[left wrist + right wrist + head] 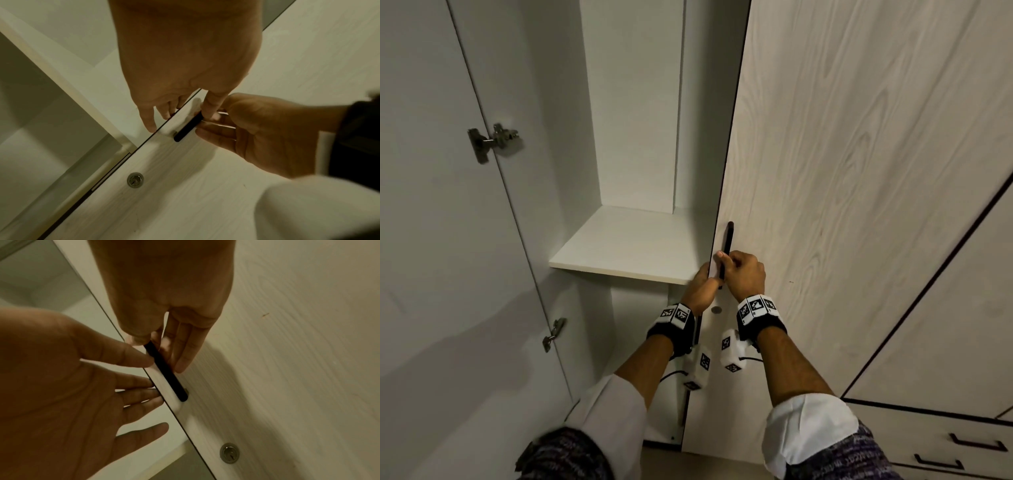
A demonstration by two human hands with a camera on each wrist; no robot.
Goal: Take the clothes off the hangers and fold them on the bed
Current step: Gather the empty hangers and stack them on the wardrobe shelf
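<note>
A person stands at a wardrobe with pale wood-grain doors edged in dark trim. The right hand (744, 274) curls around a slim black bar handle (728, 240) mounted upright near the edge of the wardrobe door (842, 171), with the thumb on one side of the bar and the fingers (183, 350) tucked behind it. The left hand (702, 289) holds the free edge of the same door just beside the handle, its fingers (148, 118) fairly straight and slightly spread and reaching behind the edge, its thumb (211, 105) lying on the door front beside the bar. A round metal keyhole lock (135, 180) sits on the door below the handle.

The compartment to the left stands open, showing a white shelf (626, 240) and grey inner walls. The opened left door (431, 205) carries two metal hinges (494, 140). No clothes or hangers are in view.

Both wrists wear black bands with white cubes printed in black-and-white square marker patterns (755, 308). Rolled white sleeves (808, 428) end above patterned purple fabric whose lettering is too blurred to read. At lower right are drawers with dark handles (976, 443).
</note>
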